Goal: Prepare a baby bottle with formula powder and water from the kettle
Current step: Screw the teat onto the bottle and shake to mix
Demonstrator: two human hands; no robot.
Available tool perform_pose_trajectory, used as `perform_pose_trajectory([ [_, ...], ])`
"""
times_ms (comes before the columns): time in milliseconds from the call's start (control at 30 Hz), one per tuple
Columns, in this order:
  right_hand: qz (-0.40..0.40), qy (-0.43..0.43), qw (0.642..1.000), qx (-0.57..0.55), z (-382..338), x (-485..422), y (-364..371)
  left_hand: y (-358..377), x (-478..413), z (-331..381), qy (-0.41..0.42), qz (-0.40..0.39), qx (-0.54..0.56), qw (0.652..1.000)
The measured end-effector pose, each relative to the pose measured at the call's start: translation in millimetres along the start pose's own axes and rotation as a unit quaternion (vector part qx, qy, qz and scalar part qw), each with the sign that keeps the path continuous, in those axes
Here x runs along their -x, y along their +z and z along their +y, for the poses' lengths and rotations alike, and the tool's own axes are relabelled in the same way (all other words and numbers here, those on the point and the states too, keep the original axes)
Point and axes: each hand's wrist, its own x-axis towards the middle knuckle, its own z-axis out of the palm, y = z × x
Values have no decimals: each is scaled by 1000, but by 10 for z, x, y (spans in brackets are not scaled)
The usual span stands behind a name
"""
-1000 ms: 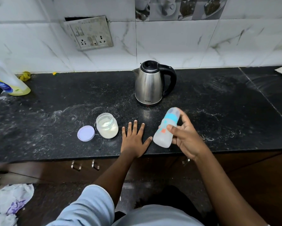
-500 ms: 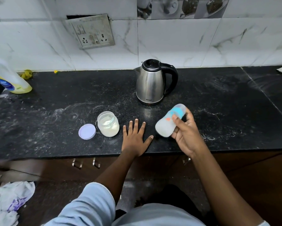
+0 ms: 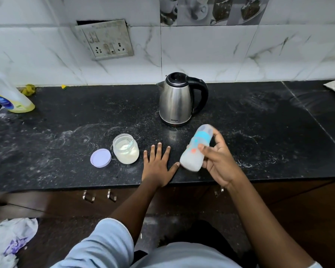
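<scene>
Basically, the baby bottle (image 3: 196,149) has swung since half a second ago: then its base faced lower left with the body lying flatter, now it stands steeper, more like its pose a second ago. It's motion-blurred. Left hand (image 3: 159,165) has not moved, flat on the countertop (image 3: 66,132) with fingers spread, gripping nothing; its thumb tip sits just beside the bottle base.

Right hand (image 3: 219,161) grasps the bottle, thumb across the front mid-body, fingers wrapped behind. Bottle sits right of frame centre, held above the counter's front edge, below and slightly right of the kettle (image 3: 179,99).

Look: translucent body, milky white inside, blue collar band, small orange and blue marks, cloudy cap on top.

Long axis runs diagonal, cap end toward upper right, base toward lower left.

Open formula jar (image 3: 125,148) left of the left hand, white powder in it, a clear scoop inside. Lilac lid (image 3: 100,158) flat on the counter, just left of the jar.
</scene>
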Motion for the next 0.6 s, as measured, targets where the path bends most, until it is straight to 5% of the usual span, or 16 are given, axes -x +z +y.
perform_pose_trajectory([
  [100,52,-20,998,-39,-22,-34,1,15,-2,7,-5,8,13,1000],
  [233,-17,18,999,32,-12,0,-54,11,2,-2,-2,4,-3,1000],
  [333,65,-10,997,-29,5,-40,-33,21,4,12,-5,14,11,1000],
  [500,-117,69,984,118,-40,6,-131,-4,-3,-1,-2,2,4,1000],
  [600,-69,42,993,85,-52,-63,-105,-5,-2,11,-2,0,-2,1000],
])
